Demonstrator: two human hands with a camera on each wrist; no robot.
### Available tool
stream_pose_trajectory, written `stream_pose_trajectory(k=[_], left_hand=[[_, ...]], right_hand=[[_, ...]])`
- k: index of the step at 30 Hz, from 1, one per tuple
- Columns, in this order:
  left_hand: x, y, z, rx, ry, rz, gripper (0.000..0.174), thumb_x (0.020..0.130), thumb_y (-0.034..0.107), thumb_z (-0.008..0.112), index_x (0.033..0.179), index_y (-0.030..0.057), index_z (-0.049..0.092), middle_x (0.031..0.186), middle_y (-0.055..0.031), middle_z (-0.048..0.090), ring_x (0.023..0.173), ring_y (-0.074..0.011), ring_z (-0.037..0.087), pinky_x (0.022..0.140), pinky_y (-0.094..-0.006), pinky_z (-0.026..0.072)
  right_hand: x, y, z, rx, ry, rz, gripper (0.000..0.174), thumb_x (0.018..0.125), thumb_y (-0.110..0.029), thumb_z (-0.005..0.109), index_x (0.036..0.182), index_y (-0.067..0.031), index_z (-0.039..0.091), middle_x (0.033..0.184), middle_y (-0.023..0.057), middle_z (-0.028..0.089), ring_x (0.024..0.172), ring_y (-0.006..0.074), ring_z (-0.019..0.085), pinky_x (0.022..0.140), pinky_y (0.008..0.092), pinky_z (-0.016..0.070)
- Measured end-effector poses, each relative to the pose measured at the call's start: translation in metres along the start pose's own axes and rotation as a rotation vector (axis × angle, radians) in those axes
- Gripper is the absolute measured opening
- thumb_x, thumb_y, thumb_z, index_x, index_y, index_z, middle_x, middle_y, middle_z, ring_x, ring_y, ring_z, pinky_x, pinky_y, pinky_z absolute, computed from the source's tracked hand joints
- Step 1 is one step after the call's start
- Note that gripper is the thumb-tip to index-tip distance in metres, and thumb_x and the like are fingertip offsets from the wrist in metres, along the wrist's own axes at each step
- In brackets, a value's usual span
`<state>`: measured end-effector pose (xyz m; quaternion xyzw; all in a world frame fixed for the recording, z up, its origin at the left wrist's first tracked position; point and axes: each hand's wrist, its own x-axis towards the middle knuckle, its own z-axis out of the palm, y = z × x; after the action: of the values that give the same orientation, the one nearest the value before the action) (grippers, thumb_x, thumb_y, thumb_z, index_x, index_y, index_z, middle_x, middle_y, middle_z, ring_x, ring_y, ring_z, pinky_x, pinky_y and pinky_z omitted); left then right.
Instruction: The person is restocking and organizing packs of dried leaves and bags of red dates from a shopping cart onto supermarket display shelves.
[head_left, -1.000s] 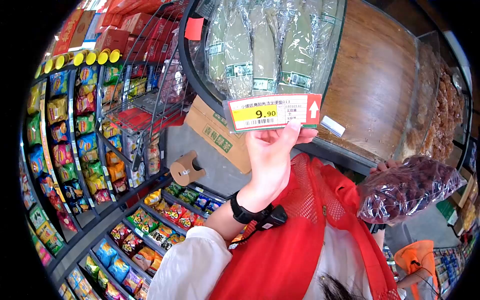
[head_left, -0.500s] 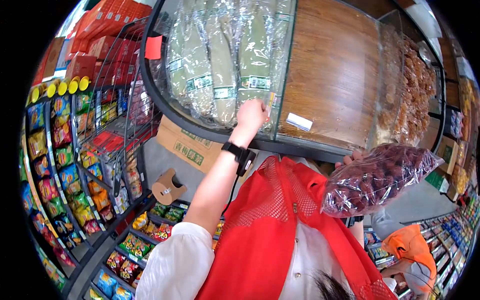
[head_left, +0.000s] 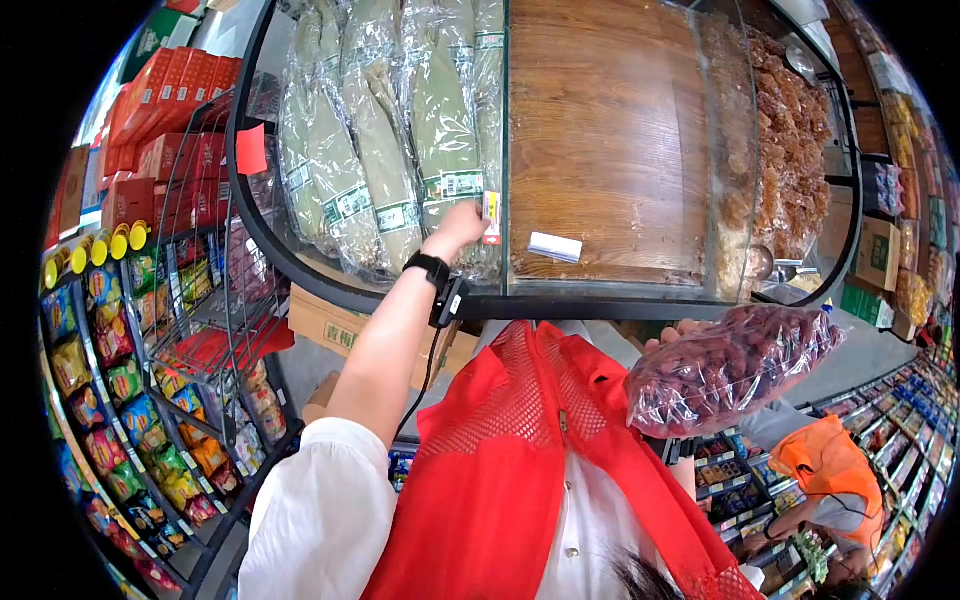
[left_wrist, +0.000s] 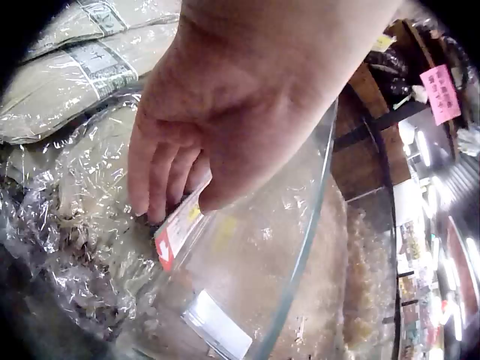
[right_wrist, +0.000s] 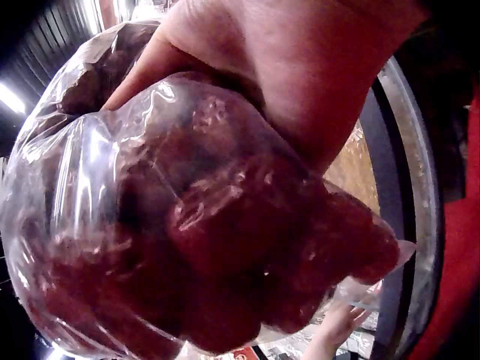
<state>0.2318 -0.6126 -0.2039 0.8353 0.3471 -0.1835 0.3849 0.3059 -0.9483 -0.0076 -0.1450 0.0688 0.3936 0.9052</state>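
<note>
My left hand point(head_left: 457, 232) pinches the red-edged price tag point(head_left: 491, 216) against the glass divider, beside long plastic-wrapped green packages point(head_left: 440, 130). The left wrist view shows thumb and fingers point(left_wrist: 157, 180) around the tag point(left_wrist: 180, 229), its white arrow visible at the lower end. On the other side, my right hand point(head_left: 676, 333) grips a clear bag of dark red dried fruit point(head_left: 735, 370) in front of the bin's edge. In the right wrist view the bag point(right_wrist: 225, 225) bulges under the hand point(right_wrist: 292, 67), and its fingertips are hidden.
A wooden bin bottom point(head_left: 610, 130) holds a small white label point(head_left: 555, 247). Brown crystal chunks point(head_left: 790, 140) fill the compartment at right. A wire rack point(head_left: 215, 300) and snack shelves stand left; a person in an orange vest point(head_left: 828, 465) is at lower right.
My left hand has carried the tag from in front of the bin to the glass divider, turning it edge-on. The right hand still holds the bag, and the head view has shifted.
</note>
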Motion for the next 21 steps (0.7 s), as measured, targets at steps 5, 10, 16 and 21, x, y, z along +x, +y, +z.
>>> stream_pose_trajectory(k=[5,10,16,21], left_hand=[[0.013,-0.005,0.003,-0.023,-0.028,0.046,0.020,0.068,0.023,0.064,0.081,0.0089,0.067,0.081,-0.0141,0.064,0.078,-0.0302,0.061,0.072,-0.0371,0.0484],[-0.039,0.031,-0.057,-0.044,0.238,0.042,0.014,0.066,0.017,0.064,0.076,0.0077,0.065,0.074,-0.0103,0.064,0.068,-0.0256,0.062,0.063,-0.0334,0.0494],[-0.083,0.105,-0.029,0.595,0.190,0.828,0.010,0.071,0.009,0.056,0.080,0.0084,0.061,0.077,-0.0076,0.056,0.071,-0.0230,0.059,0.060,-0.0337,0.0502],[-0.054,0.113,0.035,0.841,-0.406,0.773,0.010,0.069,0.007,0.058,0.075,0.0047,0.065,0.079,-0.0145,0.063,0.075,-0.0279,0.062,0.063,-0.0343,0.0506]], right_hand=[[-0.005,-0.008,0.004,-0.063,0.068,0.025,0.024,0.086,-0.029,0.050,0.102,-0.0103,0.050,0.100,0.0041,0.047,0.091,0.0217,0.044,0.097,0.0454,0.0308],[-0.010,-0.014,-0.011,-0.013,0.270,0.003,0.016,0.087,-0.027,0.049,0.090,-0.0113,0.049,0.085,0.0030,0.047,0.084,0.0208,0.044,0.095,0.0443,0.0329],[-0.001,0.000,0.028,-0.075,0.500,-0.089,0.020,0.086,-0.031,0.048,0.090,-0.0119,0.049,0.084,0.0025,0.043,0.081,0.0197,0.041,0.092,0.0432,0.0340],[-0.006,-0.014,-0.020,-0.051,0.142,-0.106,0.030,0.084,-0.035,0.050,0.101,-0.0102,0.049,0.095,0.0040,0.048,0.089,0.0222,0.045,0.091,0.0430,0.0366]])
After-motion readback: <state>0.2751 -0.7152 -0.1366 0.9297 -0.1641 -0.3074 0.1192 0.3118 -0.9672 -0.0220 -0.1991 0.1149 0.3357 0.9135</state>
